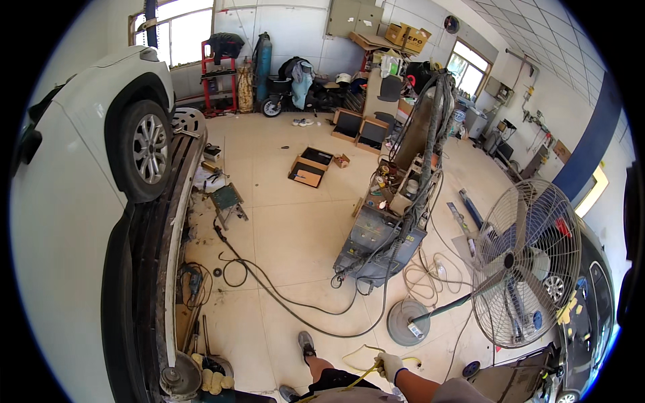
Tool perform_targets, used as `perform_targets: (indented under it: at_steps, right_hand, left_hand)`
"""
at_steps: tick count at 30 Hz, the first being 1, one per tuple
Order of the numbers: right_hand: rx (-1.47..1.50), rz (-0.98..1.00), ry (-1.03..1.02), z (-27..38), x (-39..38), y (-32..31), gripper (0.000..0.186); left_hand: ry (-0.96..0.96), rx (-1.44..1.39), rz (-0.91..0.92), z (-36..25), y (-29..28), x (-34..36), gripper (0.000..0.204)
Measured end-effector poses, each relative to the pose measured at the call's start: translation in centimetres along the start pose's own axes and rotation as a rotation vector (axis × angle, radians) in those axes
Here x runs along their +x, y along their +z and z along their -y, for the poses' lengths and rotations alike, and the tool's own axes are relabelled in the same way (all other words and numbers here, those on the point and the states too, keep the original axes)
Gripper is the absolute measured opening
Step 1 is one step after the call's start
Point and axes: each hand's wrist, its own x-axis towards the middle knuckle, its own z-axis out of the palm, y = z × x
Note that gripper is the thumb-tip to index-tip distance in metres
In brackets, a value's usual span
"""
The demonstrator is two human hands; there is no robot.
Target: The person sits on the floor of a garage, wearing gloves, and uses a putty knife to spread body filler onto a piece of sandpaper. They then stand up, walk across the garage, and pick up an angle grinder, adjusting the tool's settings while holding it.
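My right hand point(390, 367), in a pale work glove, is closed around a thin yellow cord point(361, 378). One stretch of the cord runs down to the left across my body. A loose loop hangs ahead of the glove, and a short end sticks out to its right. Whether it is a rope, a strap or a hose I cannot tell. The pedestal fan's round base point(408, 322) is on the floor just beyond this hand. My left hand is out of the picture.
A white car point(60, 148) stands on a lift ramp point(168, 248) at left. Ahead is a wheeled welding-type machine point(379, 235), its dark cable point(289, 305) crossing the floor. A large fan point(527, 262) and a dark car point(594, 322) stand right. Open boxes point(312, 166) lie farther off.
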Motion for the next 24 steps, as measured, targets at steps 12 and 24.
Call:
perform_targets:
  at_steps: [12, 24]
  right_hand:
    - [0.0, 0.044, 0.127, 12.8, 14.9, 9.0, 0.026]
    - [-0.136, 0.075, 0.142, 22.9, 20.0, 15.9, 0.02]
  left_hand:
    - [-0.137, 0.15, -0.118, 4.1, -1.4, 17.1, 0.059]
    - [-0.108, 0.13, -0.224, 4.6, -1.5, 27.1, 0.055]
